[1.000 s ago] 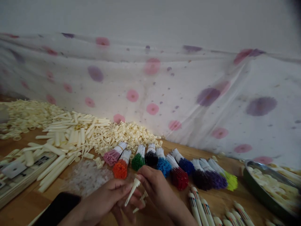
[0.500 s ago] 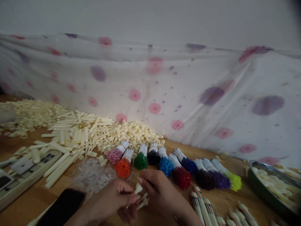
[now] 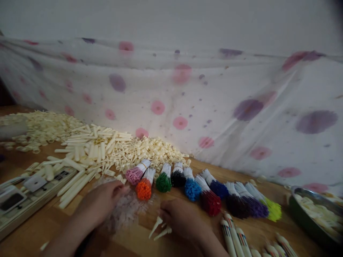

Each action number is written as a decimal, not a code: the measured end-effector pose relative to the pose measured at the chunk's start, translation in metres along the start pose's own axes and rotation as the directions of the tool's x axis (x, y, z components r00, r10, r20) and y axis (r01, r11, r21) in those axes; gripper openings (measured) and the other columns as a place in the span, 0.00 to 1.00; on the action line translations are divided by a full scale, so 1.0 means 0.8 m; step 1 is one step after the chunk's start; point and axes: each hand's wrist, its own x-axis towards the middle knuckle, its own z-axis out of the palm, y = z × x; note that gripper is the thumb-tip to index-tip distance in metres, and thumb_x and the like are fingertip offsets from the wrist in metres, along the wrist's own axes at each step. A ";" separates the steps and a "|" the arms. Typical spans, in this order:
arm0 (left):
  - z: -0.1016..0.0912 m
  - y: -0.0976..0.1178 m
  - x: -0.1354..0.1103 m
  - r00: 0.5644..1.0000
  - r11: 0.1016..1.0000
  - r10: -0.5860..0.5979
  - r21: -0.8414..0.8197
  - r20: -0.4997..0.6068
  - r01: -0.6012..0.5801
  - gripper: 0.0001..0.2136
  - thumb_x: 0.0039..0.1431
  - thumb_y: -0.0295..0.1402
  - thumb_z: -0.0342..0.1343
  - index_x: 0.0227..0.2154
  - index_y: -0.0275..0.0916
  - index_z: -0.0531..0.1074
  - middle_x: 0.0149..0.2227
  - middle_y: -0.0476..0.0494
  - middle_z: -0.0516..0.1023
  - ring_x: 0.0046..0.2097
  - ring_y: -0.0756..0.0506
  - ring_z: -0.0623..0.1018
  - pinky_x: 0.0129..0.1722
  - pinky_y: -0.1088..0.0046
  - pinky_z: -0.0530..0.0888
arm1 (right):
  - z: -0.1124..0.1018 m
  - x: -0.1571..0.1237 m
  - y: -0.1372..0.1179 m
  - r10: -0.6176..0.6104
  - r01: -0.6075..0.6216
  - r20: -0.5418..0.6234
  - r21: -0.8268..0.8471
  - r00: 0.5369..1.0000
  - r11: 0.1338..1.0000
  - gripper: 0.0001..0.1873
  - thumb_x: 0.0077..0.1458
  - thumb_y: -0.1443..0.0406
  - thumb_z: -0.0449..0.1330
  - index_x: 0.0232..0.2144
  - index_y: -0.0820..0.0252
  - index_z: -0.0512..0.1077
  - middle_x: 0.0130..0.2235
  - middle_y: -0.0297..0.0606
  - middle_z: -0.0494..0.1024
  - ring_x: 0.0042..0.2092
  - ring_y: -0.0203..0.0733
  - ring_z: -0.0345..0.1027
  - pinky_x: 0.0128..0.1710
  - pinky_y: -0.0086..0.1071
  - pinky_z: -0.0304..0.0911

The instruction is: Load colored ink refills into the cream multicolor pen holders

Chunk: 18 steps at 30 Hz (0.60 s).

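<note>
My left hand (image 3: 108, 198) reaches over a heap of small clear plastic pieces (image 3: 123, 210). Its fingers are bent and blurred, close to a cream slotted part (image 3: 122, 178) at the edge of the parts pile; whether they grip it I cannot tell. Lower in the middle, my right hand (image 3: 178, 217) is closed, fingers curled inward. Two cream pen tips (image 3: 156, 227), tapered like cones, stick out below its fingers. Beyond the hands lie rubber-banded bundles of pen refills, among them orange (image 3: 144, 187), green (image 3: 163, 182) and red (image 3: 210, 201).
A large pile of cream pen parts (image 3: 107, 146) spreads at the back left, by a power strip (image 3: 40, 192). Several multicolour pens (image 3: 235, 235) lie at the front right. A green bowl (image 3: 302, 214) of cream parts stands far right. A patterned plastic sheet (image 3: 166, 89) covers the wall.
My hands have come apart. The left moved away to the left and forward, over the clear pieces; the right keeps the cream tips. The black phone is now mostly covered by my left forearm.
</note>
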 end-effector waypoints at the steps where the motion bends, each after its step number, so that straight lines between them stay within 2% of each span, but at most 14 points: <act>1: -0.007 -0.013 0.007 0.999 0.999 -0.036 0.029 -0.033 0.037 0.13 0.57 0.38 0.46 0.30 0.42 0.75 0.30 0.45 0.81 0.34 0.43 0.78 0.33 0.72 0.67 | 0.000 0.001 0.001 0.023 -0.023 -0.015 -0.010 1.000 1.000 0.12 0.51 0.65 0.58 0.18 0.60 0.69 0.20 0.31 0.69 0.21 0.32 0.55 0.21 0.28 0.39; 3: -0.016 -0.035 0.019 0.994 0.993 -0.080 0.080 -0.078 0.086 0.13 0.57 0.37 0.45 0.33 0.41 0.75 0.32 0.43 0.81 0.37 0.42 0.78 0.36 0.70 0.68 | -0.001 0.003 -0.001 0.071 -0.073 -0.043 -0.050 0.997 0.996 0.10 0.49 0.64 0.61 0.19 0.60 0.70 0.20 0.32 0.71 0.21 0.32 0.57 0.21 0.28 0.39; 5: -0.018 -0.045 0.031 0.992 0.987 -0.081 0.127 -0.097 0.093 0.13 0.58 0.35 0.45 0.35 0.40 0.75 0.35 0.42 0.81 0.39 0.41 0.78 0.39 0.69 0.69 | -0.005 0.005 -0.006 0.099 -0.105 -0.065 -0.082 0.993 0.991 0.09 0.49 0.63 0.62 0.20 0.60 0.70 0.21 0.32 0.72 0.22 0.33 0.59 0.21 0.28 0.39; 7: -0.013 -0.043 0.043 0.995 0.984 -0.038 0.172 -0.090 0.053 0.12 0.58 0.32 0.46 0.37 0.40 0.75 0.40 0.42 0.80 0.43 0.42 0.76 0.43 0.69 0.68 | -0.006 0.007 -0.014 0.102 -0.109 -0.072 -0.104 0.992 0.988 0.07 0.50 0.65 0.60 0.22 0.60 0.70 0.23 0.33 0.73 0.24 0.34 0.62 0.22 0.27 0.41; 9: -0.004 -0.036 0.054 0.998 0.977 0.048 0.209 -0.050 -0.036 0.11 0.56 0.27 0.50 0.39 0.42 0.75 0.44 0.45 0.78 0.49 0.45 0.73 0.48 0.72 0.65 | -0.004 0.009 -0.024 0.094 -0.101 -0.063 -0.122 0.994 0.987 0.08 0.53 0.67 0.58 0.23 0.59 0.70 0.25 0.33 0.75 0.26 0.35 0.65 0.24 0.27 0.44; 11: 0.004 -0.028 0.063 0.996 0.965 0.088 0.248 -0.006 -0.084 0.10 0.56 0.25 0.52 0.37 0.41 0.75 0.42 0.46 0.78 0.48 0.45 0.73 0.48 0.70 0.66 | 0.002 0.012 -0.032 0.088 -0.094 -0.049 -0.139 0.995 0.986 0.07 0.56 0.66 0.56 0.26 0.59 0.71 0.28 0.35 0.77 0.29 0.37 0.68 0.26 0.27 0.47; 15: 0.013 -0.025 0.073 0.996 0.941 0.082 0.327 0.042 -0.092 0.07 0.59 0.32 0.53 0.38 0.36 0.72 0.41 0.44 0.76 0.44 0.44 0.75 0.45 0.59 0.70 | 0.018 0.016 -0.042 0.054 -0.057 -0.023 -0.158 0.998 0.986 0.06 0.57 0.68 0.54 0.33 0.59 0.71 0.35 0.37 0.77 0.36 0.39 0.69 0.32 0.28 0.53; 18: 0.014 -0.029 0.074 0.994 0.926 0.080 0.363 0.071 -0.100 0.09 0.60 0.35 0.53 0.39 0.36 0.72 0.43 0.44 0.76 0.45 0.43 0.75 0.46 0.57 0.70 | 0.028 0.016 -0.044 0.016 -0.019 -0.020 -0.166 1.000 0.986 0.06 0.54 0.68 0.56 0.35 0.57 0.71 0.40 0.38 0.76 0.42 0.43 0.66 0.38 0.30 0.56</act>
